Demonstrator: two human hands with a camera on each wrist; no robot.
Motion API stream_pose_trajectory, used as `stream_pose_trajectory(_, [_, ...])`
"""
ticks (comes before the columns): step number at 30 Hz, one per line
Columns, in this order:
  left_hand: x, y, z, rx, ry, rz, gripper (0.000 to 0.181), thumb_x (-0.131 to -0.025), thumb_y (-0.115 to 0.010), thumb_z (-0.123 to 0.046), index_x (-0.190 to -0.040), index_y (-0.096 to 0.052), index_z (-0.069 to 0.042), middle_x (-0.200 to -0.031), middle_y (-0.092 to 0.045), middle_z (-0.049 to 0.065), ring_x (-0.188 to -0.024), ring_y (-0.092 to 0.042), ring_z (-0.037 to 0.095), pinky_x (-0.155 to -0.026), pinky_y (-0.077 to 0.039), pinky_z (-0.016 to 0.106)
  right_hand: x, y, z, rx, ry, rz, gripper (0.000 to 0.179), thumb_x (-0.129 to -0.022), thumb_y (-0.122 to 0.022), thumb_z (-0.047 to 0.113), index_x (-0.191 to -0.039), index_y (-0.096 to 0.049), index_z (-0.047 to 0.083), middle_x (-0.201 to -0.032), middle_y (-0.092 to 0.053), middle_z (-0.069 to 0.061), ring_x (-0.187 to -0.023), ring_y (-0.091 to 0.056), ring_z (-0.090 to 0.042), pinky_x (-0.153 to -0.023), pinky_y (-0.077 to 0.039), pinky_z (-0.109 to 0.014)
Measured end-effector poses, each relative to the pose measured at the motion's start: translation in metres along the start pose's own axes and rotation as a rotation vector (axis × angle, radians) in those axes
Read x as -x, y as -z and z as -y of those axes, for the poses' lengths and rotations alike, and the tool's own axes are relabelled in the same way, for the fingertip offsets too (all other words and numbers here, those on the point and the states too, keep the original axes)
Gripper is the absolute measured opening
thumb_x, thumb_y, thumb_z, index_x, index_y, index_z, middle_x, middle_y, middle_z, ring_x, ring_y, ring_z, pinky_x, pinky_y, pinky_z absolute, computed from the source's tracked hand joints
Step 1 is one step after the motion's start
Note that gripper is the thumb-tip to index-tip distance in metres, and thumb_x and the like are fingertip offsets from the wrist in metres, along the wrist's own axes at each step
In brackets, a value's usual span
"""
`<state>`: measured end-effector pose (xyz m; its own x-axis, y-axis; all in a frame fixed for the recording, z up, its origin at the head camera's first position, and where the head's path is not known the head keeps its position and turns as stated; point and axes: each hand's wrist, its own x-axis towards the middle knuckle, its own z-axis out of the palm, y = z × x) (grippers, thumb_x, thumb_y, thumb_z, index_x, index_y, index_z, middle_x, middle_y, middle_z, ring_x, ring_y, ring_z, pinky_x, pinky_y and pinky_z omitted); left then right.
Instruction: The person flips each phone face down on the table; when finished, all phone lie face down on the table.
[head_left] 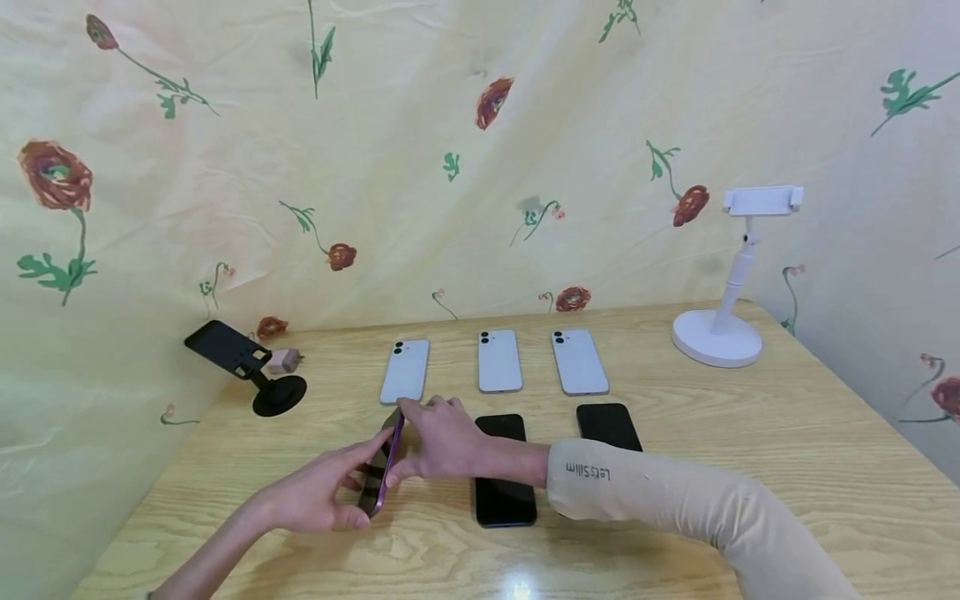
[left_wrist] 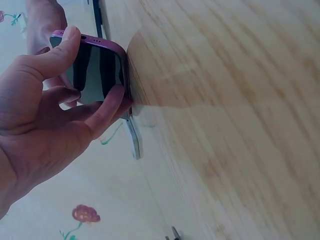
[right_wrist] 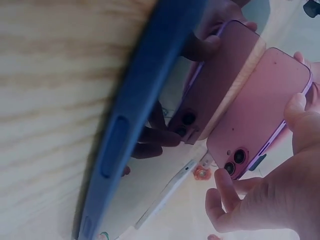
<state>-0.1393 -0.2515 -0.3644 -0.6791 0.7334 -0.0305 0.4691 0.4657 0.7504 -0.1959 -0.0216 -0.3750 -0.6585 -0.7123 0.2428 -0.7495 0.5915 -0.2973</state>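
You have the pink phone (right_wrist: pixel 262 107) between both hands, at the near left part of the table (head_left: pixel 787 417), tilted up with its dark screen facing left and its pink back facing right. Your left hand (head_left: pixel 311 496) grips it from the near left, thumb on the end with the ports and fingers along the screen side; your right hand (head_left: pixel 446 437) grips it from the far right, thumb on the long edge and fingers by the camera end. Holding opposite ends like this probably keeps the slim phone steady while it is tipped; whether its lower edge touches the table, you cannot tell. Just beyond your fingers lies the left white phone (head_left: pixel 405 371), with the middle white phone (head_left: pixel 499 362) and right white phone (head_left: pixel 581 364) beside it, all back up, cameras toward the far edge. Nearer you, the middle black phone (head_left: pixel 506 504) lies screen up beneath your right forearm, and the right black phone (head_left: pixel 609 423) is partly hidden by your sleeve (head_left: pixel 637 483). The spacing suggests two tidy rows. The black stand (head_left: pixel 279 408) at far left and white stand (head_left: pixel 717 340) at far right seem set aside, leaving you working room between.
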Motion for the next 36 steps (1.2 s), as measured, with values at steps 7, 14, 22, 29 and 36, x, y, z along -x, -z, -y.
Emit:
stream_pose_trajectory(7, [0.000, 0.002, -0.001, -0.008, 0.011, 0.013, 0.109, -0.086, -0.078, -0.020, -0.158, 0.002, 0.001, -0.155, -0.023, 0.035, -0.120, -0.057, 0.033, -0.096, -0.049, 0.036, 0.000, 0.004, 0.003, -0.034, -0.018, -0.001, 0.094, -0.072, -0.079, 0.065, -0.138, -0.052, 0.005, -0.105, -0.071, -0.007, -0.101, -0.063, -0.028, -0.092, -0.046, -0.047])
stream_pose_trajectory(14, [0.002, 0.004, 0.002, 0.066, -0.020, 0.017, 0.112, -0.088, -0.077, -0.015, -0.157, 0.010, 0.002, -0.154, -0.010, 0.043, -0.123, -0.052, 0.045, -0.098, -0.047, 0.039, -0.003, 0.003, 0.006, -0.068, -0.043, 0.000, 0.105, -0.072, -0.079, 0.066, -0.147, -0.045, 0.001, -0.115, -0.069, -0.012, -0.106, -0.063, -0.031, -0.090, -0.050, -0.042])
stream_pose_trajectory(22, [0.000, 0.003, 0.000, 0.066, -0.020, 0.003, 0.116, -0.088, -0.078, -0.019, -0.157, 0.013, -0.003, -0.157, -0.014, 0.037, -0.123, -0.053, 0.037, -0.098, -0.047, 0.036, -0.006, 0.003, 0.006, -0.179, 0.022, -0.021, 0.090, -0.075, -0.082, 0.057, -0.139, -0.049, 0.003, -0.110, -0.070, -0.010, -0.083, -0.063, -0.015, -0.070, -0.050, -0.026])
stream_pose_trajectory(29, [-0.001, 0.003, 0.000, 0.042, -0.032, -0.013, 0.118, -0.087, -0.079, -0.019, -0.157, 0.014, -0.004, -0.158, -0.016, 0.033, -0.120, -0.055, 0.031, -0.097, -0.048, 0.037, -0.007, 0.001, 0.008, -0.267, 0.036, -0.015, 0.090, -0.078, -0.084, 0.049, -0.140, -0.044, -0.003, -0.109, -0.069, -0.008, -0.088, -0.062, -0.009, -0.074, -0.047, -0.017])
stream_pose_trajectory(36, [0.000, 0.005, 0.000, 0.084, -0.022, 0.002, 0.119, -0.086, -0.079, -0.015, -0.157, 0.016, -0.004, -0.160, -0.004, 0.033, -0.124, -0.052, 0.027, -0.097, -0.048, 0.036, -0.007, -0.003, 0.012, -0.328, -0.018, 0.061, 0.083, -0.081, -0.082, 0.048, -0.138, -0.045, 0.001, -0.085, -0.063, 0.003, -0.061, -0.055, -0.004, -0.056, -0.044, -0.017])
